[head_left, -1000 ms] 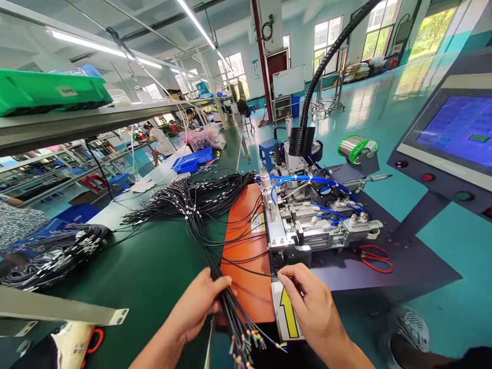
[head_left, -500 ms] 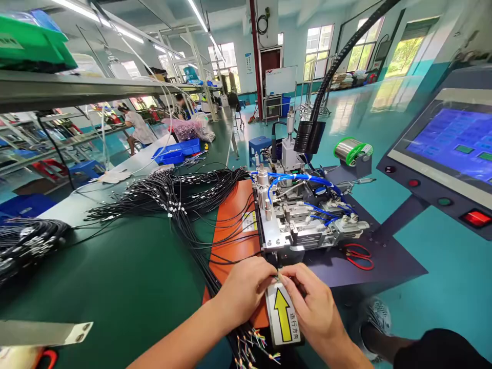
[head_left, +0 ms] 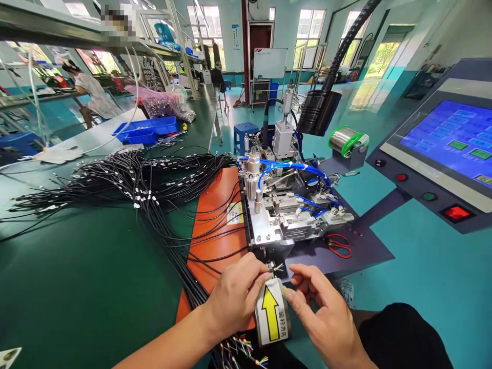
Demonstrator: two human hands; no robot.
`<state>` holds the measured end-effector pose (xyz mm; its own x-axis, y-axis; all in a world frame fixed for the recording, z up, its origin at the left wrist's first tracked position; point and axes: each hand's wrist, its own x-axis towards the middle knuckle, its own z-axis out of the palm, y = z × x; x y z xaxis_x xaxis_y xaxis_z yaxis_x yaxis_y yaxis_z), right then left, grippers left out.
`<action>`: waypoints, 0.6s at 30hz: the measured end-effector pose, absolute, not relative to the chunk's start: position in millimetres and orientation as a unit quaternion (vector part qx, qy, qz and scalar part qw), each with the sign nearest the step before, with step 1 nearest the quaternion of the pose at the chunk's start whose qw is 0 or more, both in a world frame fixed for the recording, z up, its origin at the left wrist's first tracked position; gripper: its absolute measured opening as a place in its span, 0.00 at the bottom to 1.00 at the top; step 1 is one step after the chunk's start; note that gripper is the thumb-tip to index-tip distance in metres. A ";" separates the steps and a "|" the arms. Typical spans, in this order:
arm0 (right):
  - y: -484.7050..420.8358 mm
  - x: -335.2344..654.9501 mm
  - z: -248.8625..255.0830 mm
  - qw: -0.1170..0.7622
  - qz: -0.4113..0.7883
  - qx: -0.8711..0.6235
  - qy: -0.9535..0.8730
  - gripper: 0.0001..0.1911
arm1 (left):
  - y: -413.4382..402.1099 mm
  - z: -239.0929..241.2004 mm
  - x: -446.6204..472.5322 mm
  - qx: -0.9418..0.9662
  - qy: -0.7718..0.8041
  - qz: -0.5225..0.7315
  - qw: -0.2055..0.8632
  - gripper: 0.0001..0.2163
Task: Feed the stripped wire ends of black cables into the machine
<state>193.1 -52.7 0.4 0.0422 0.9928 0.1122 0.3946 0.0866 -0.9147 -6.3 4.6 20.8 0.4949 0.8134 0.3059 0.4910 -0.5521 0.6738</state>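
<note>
My left hand (head_left: 242, 287) pinches a black cable near its stripped end, where thin coloured wires (head_left: 277, 268) fan out to the right. Just right of these wires, my right hand (head_left: 323, 307) has thumb and forefinger apart, with nothing seen between them. Under both hands is a metal guide plate with a yellow arrow label (head_left: 271, 315). Directly ahead stands a silver machine (head_left: 284, 205) with blue air tubes. A bundle of black cables (head_left: 169, 246) runs along its orange side panel (head_left: 213, 205). More stripped cable ends (head_left: 242, 348) hang below my left wrist.
Red-handled scissors (head_left: 339, 246) lie on the machine's dark base. A solder wire spool (head_left: 348, 141) stands behind, and a control screen (head_left: 453, 133) rises at right. Blue trays (head_left: 148, 129) sit on the green table (head_left: 88, 287). A person (head_left: 92, 92) works at a far bench.
My right hand has come away from the cable end and its fingers have parted. The coloured wires now show beyond my left fingertips. The camera view has shifted.
</note>
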 end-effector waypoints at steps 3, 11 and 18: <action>-49.2 188.8 4.8 0.420 0.358 -0.591 -0.589 0.16 | 4.3 21.0 -5.3 0.819 0.400 0.311 0.271 0.10; -36.2 181.9 11.2 0.437 0.449 -0.590 -0.510 0.17 | 5.2 19.1 -4.6 0.822 0.400 0.299 0.273 0.11; -23.4 179.9 22.7 0.449 0.574 -0.540 -0.420 0.16 | 5.3 18.8 -4.3 0.824 0.394 0.301 0.275 0.11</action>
